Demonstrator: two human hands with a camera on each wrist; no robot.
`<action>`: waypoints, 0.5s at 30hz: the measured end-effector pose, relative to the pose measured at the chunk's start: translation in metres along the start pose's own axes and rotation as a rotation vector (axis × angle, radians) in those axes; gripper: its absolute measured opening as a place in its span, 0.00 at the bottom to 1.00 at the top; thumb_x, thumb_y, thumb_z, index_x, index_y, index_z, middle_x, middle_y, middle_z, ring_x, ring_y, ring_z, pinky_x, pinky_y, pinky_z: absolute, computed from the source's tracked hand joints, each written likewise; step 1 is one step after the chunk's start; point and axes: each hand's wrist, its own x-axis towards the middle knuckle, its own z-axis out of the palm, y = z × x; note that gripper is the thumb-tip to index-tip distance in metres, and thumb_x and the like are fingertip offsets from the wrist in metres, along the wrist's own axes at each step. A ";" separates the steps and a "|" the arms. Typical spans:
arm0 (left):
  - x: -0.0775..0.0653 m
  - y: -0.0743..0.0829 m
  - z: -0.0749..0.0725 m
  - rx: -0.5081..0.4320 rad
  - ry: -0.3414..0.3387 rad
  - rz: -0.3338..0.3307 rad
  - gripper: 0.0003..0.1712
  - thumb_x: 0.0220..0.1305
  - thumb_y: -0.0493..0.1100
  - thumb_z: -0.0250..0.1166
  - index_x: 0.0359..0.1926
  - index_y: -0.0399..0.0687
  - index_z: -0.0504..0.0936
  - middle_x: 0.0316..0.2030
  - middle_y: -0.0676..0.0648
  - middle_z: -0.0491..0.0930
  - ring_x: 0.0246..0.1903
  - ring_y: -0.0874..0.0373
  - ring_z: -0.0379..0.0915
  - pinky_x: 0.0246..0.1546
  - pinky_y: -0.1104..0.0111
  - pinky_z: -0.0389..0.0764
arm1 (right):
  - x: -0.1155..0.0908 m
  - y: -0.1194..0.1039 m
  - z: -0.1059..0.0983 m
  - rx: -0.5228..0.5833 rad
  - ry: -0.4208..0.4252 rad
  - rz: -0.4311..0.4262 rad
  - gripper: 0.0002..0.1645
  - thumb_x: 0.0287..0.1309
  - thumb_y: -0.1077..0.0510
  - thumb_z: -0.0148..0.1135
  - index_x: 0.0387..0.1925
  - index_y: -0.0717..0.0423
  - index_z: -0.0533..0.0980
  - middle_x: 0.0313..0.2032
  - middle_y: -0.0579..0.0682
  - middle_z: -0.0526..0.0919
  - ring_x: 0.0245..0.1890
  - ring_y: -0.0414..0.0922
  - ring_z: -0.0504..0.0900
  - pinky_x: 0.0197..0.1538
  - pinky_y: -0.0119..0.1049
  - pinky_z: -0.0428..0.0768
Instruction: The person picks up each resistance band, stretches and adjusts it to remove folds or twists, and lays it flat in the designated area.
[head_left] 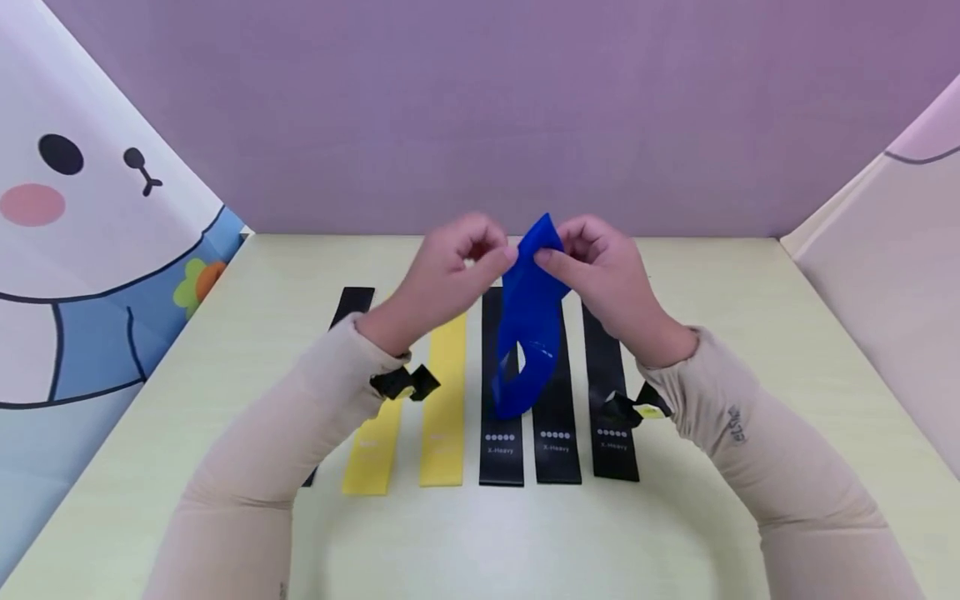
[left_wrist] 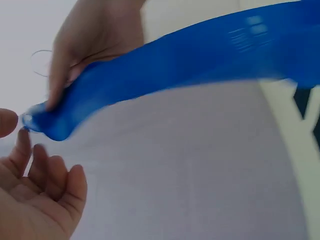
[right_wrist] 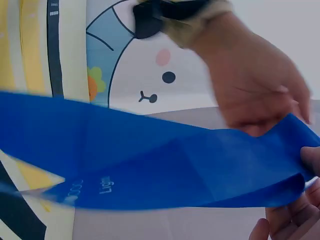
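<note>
A blue resistance band (head_left: 531, 300) hangs as a loop above the table, its lower end in front of the flat black bands. My right hand (head_left: 603, 271) pinches its upper end, thumb on the near face. On the other side, my left hand (head_left: 457, 271) has thumb and index finger at the band's upper left edge. The left wrist view shows the tip of the blue band (left_wrist: 120, 80) between that thumb and finger, the other fingers loosely bent. Pale print marks the blue band (right_wrist: 150, 170) in the right wrist view.
Flat bands lie lengthwise in a row on the pale table (head_left: 480, 542): a black band (head_left: 352, 302) at left, yellow bands (head_left: 442, 433) beside it, then black bands (head_left: 501, 462) printed X-Heavy. A purple-grey wall (head_left: 480, 117) stands behind; a cartoon-printed panel (head_left: 97, 233) is at left.
</note>
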 end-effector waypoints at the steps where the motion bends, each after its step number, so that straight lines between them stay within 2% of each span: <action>1: -0.005 -0.004 0.002 0.006 0.002 -0.020 0.06 0.66 0.30 0.56 0.31 0.34 0.73 0.26 0.44 0.71 0.28 0.53 0.66 0.31 0.68 0.68 | 0.000 0.000 -0.001 0.002 0.004 0.001 0.03 0.60 0.69 0.60 0.35 0.63 0.73 0.25 0.42 0.80 0.27 0.42 0.75 0.34 0.31 0.74; 4: -0.020 -0.014 0.008 0.028 -0.018 -0.086 0.06 0.66 0.33 0.58 0.31 0.35 0.77 0.26 0.46 0.75 0.29 0.54 0.70 0.34 0.66 0.72 | 0.001 -0.001 -0.004 0.012 0.014 0.000 0.03 0.61 0.69 0.59 0.34 0.61 0.73 0.25 0.43 0.79 0.27 0.42 0.74 0.34 0.31 0.74; 7: -0.028 -0.021 0.014 0.049 -0.017 -0.125 0.04 0.65 0.34 0.61 0.36 0.35 0.77 0.30 0.45 0.78 0.33 0.53 0.72 0.38 0.63 0.75 | 0.002 -0.002 -0.007 0.022 0.016 -0.002 0.04 0.61 0.69 0.59 0.34 0.59 0.73 0.25 0.44 0.78 0.27 0.42 0.73 0.34 0.31 0.73; 12: -0.027 -0.032 0.023 0.003 -0.018 -0.187 0.15 0.65 0.36 0.61 0.50 0.35 0.72 0.38 0.42 0.77 0.36 0.51 0.72 0.41 0.62 0.75 | 0.003 -0.001 -0.009 0.026 0.023 -0.010 0.04 0.61 0.69 0.59 0.35 0.58 0.73 0.25 0.44 0.78 0.28 0.43 0.73 0.36 0.32 0.73; 15: -0.027 -0.039 0.029 -0.030 -0.046 -0.186 0.15 0.65 0.35 0.61 0.51 0.34 0.72 0.40 0.41 0.78 0.37 0.51 0.73 0.42 0.62 0.76 | 0.003 0.001 -0.009 0.046 0.034 -0.012 0.05 0.61 0.70 0.59 0.34 0.59 0.74 0.25 0.44 0.78 0.28 0.43 0.73 0.35 0.31 0.73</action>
